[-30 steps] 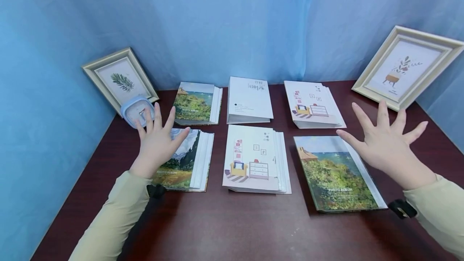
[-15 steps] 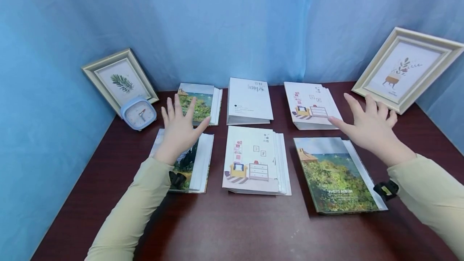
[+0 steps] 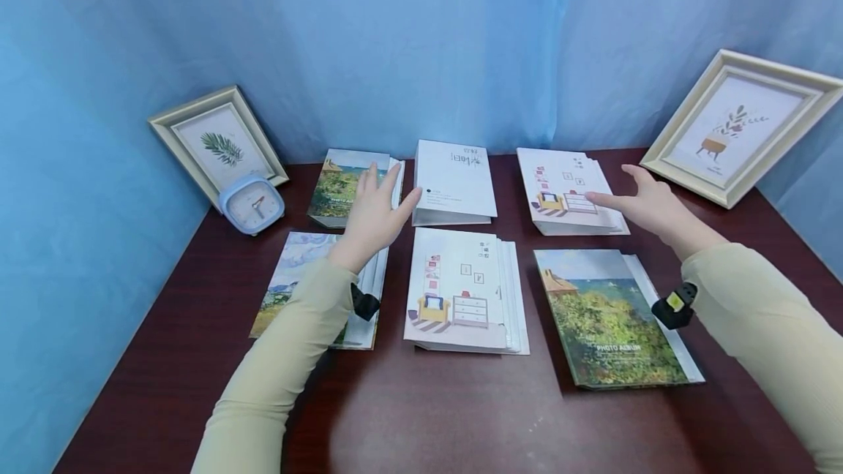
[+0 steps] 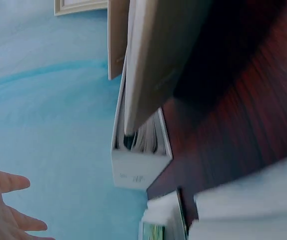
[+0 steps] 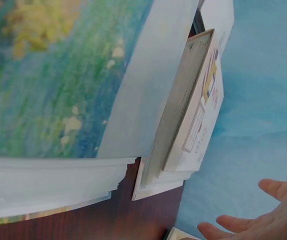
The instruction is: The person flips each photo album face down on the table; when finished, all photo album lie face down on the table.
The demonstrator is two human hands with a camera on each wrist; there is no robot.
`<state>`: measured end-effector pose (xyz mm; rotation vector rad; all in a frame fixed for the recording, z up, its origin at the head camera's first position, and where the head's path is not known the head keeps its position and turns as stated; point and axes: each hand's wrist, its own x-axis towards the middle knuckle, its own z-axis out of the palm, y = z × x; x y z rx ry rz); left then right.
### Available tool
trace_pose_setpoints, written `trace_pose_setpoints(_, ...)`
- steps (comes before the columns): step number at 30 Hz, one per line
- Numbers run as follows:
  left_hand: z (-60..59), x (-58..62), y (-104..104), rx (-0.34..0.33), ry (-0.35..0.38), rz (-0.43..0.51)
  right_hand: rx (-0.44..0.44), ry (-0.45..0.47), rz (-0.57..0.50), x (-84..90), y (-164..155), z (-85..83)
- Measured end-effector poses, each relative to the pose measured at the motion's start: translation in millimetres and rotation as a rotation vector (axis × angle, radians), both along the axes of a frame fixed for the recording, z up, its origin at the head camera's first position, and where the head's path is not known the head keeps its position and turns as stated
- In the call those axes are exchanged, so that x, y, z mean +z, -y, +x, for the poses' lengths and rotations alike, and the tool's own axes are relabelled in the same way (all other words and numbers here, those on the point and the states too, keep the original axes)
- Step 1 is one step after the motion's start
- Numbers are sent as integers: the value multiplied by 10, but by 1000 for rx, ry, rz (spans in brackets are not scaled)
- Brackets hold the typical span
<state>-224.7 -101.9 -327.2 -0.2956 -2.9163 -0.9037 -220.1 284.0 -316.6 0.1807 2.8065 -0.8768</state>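
Both hands reaching toward the back row of photo albums

From my seat, nearest on the dark worktop (image 3: 461, 415) lie three albums, untouched. Beyond them my left hand (image 3: 375, 214) hovers released, fingers straight, between the landscape album (image 3: 342, 185) and the white album (image 3: 454, 181), thumb near the white one's edge; I cannot tell if it touches. My right hand (image 3: 648, 203), also released, points its fingers at the room-drawing album (image 3: 566, 189), just beside its right edge. I judge this the approach step; next calls for settling fingers onto a cover.
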Motion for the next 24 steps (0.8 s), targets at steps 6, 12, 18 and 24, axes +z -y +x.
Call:
trace_pose_setpoints(6,-116,-23,-167,-23,44,161,-13,56,-29,-9,-4,-118)
trace_pose_setpoints(12,-212,-69,-337,-50,89,309,11,97,-33,-55,-25,-220)
trace_pose_setpoints(18,-333,-72,-522,-34,260,520,35,188,-66,-123,-65,-309)
trace_pose_setpoints(24,-446,-64,-640,1,406,698,52,198,-31,-201,-139,-370)
